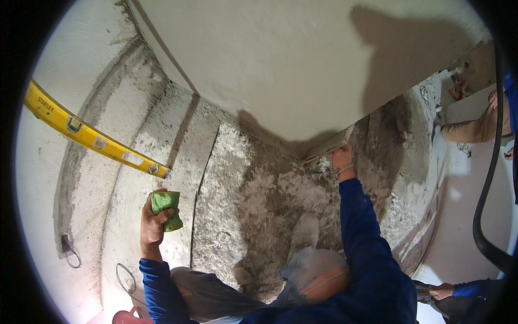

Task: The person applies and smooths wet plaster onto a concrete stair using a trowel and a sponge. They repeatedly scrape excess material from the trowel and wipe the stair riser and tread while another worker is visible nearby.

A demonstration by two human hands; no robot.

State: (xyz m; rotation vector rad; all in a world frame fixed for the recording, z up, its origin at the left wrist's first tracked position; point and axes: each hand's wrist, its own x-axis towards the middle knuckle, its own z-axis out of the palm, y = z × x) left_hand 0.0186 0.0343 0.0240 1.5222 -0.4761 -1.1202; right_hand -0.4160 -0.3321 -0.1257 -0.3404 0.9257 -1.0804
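My left hand [152, 220] is closed round a green sponge [165, 208], which bulges out past the thumb. It is held over the grey boards on the left, below the end of a yellow spirit level [97, 141]. On the other side, my right arm reaches forward to the foot of a plastered wall [280, 65]. There my right hand [342, 159] grips a flat plastering trowel [327, 144], whose long blade lies along the wall's lower edge. The trowel's handle is hidden by the fingers.
The rough, mortar-stained floor [221, 183] lies between my arms. Wire loops [127, 278] stick out at the lower left, near a red container [129, 316]. A black hose [490, 200] hangs at the right. Another person's knee [472, 128] and a co-worker's hand [443, 291] show at the right.
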